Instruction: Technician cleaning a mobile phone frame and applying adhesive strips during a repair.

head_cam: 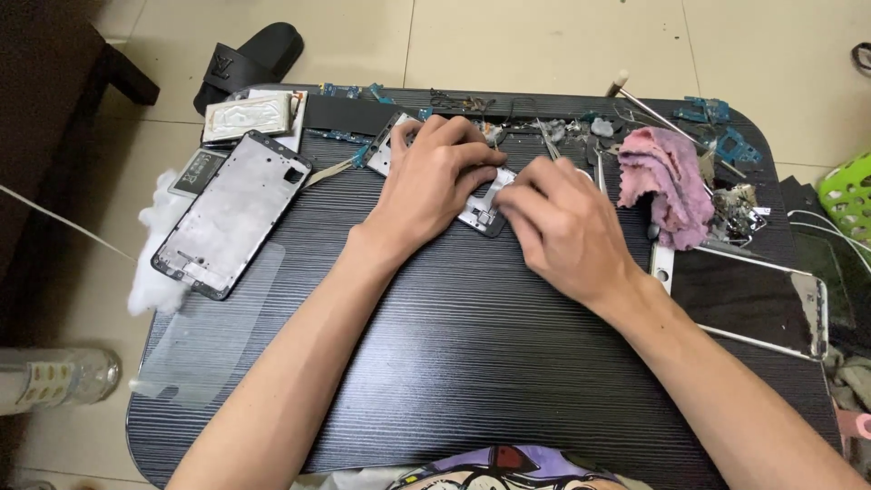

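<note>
Nearest the viewer: bare dark table point(472, 363), forearms crossing it. Clear screen film point(213, 327) lies at its left edge. Mid-table, opened phone point(481, 204) is the landmark: left hand point(431, 186) lies over it, fingers curled, pressing it down; right hand point(562, 227) touches its right end, fingertips pinched. Left of phone: empty phone frame point(231, 213). Right: pink cloth point(667, 177). Beyond: tweezers point(549, 141), small blue boards.

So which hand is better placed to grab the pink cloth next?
Probably the right hand. It lies just beside the pink cloth on the table's right side, while the left hand rests over the phone frame, farther away, and would have to cross over the right.
</note>
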